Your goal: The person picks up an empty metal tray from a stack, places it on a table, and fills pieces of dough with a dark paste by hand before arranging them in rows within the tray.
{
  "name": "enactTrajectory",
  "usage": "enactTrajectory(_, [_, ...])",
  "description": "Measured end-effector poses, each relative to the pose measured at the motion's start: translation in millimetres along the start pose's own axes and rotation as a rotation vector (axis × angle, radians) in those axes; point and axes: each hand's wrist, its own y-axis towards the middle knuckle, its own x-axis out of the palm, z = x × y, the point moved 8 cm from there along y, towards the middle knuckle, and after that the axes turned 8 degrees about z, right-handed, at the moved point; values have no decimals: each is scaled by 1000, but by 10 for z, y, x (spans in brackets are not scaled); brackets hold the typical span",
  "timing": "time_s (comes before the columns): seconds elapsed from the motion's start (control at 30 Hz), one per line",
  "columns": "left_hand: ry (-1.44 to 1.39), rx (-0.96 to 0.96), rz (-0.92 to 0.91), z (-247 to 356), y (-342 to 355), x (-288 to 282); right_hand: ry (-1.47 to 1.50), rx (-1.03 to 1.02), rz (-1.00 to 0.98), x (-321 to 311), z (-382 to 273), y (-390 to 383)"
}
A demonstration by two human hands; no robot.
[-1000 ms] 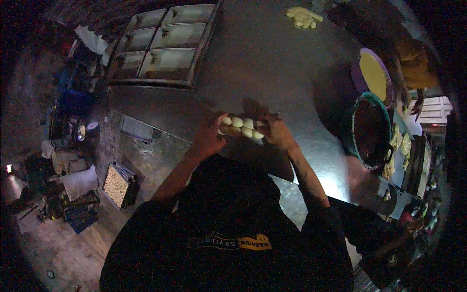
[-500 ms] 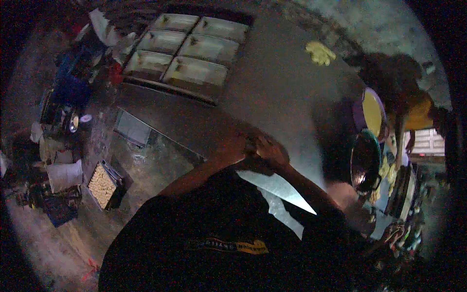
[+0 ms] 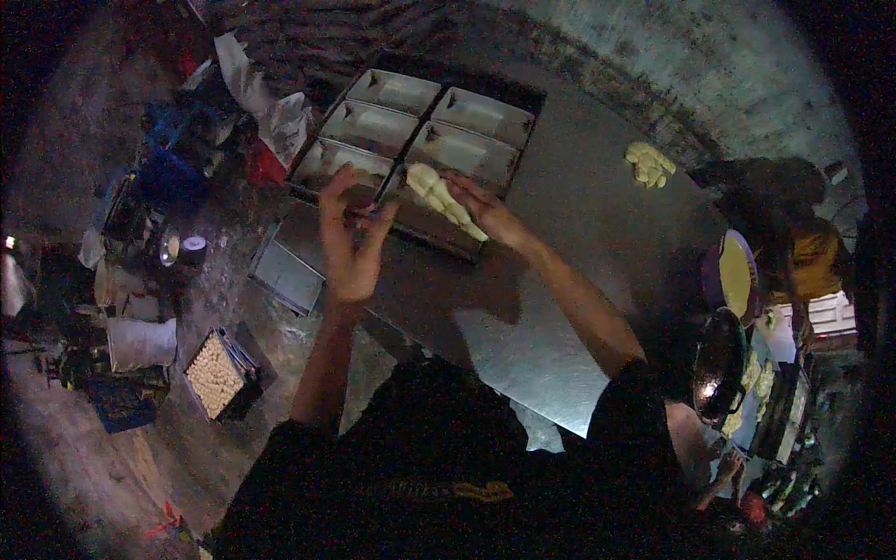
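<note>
dough strand (image 3: pixel 435 192), pale and lumpy, lies aslant over the near right compartment of a framed set of six metal pans (image 3: pixel 455 248); from where i stand i can't tell whether it touches the bottom or hangs just above it. the right hand (image 3: pixel 483 207) has its fingers curled along the strand's right side, pinching it as far as i can see, though the thumb is hidden. the left hand (image 3: pixel 355 245) is spread, thumb and fingers well apart with nothing between them, just in front of the near left compartment.

i'd judge the dough light, very soft and a little tacky, apt to stretch or take finger dents. it asks for a loose hold around the thick middle, with support underneath; lifted by the thin near end alone, it could sag or pull out of shape.

the pans stand on a dark surface (image 3: pixel 574 247). lower to the left, a box of small pale balls (image 3: pixel 215 375) sits on the floor. off to the right are a dark basin (image 3: pixel 717 366) and, beyond it, a purple tub (image 3: pixel 715 271) with something yellow inside. farther across the surface rests a pile of pale dough pieces (image 3: pixel 649 165).
</note>
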Motion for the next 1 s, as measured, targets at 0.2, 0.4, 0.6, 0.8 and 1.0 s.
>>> enactTrajectory(0.2, [-10,-177,59,-511,-380,-417,389,-66,-211,190,575,414])
enactTrajectory(0.4, [-30,-380,23,-963,-839,-639,-765,-219,379,-886,146,61])
enactTrajectory(0.6, [124,-96,-609,-1300,-1494,608,-660,114,955,-3483,1704,-668])
enactTrajectory(0.8, [251,323,-812,-1546,-1850,1941,-863,491,1311,-5005,2533,-1684])
enactTrajectory(1.0, [445,371,-895,-1554,-1656,2300,-936,516,1396,-5992,2899,-1720])
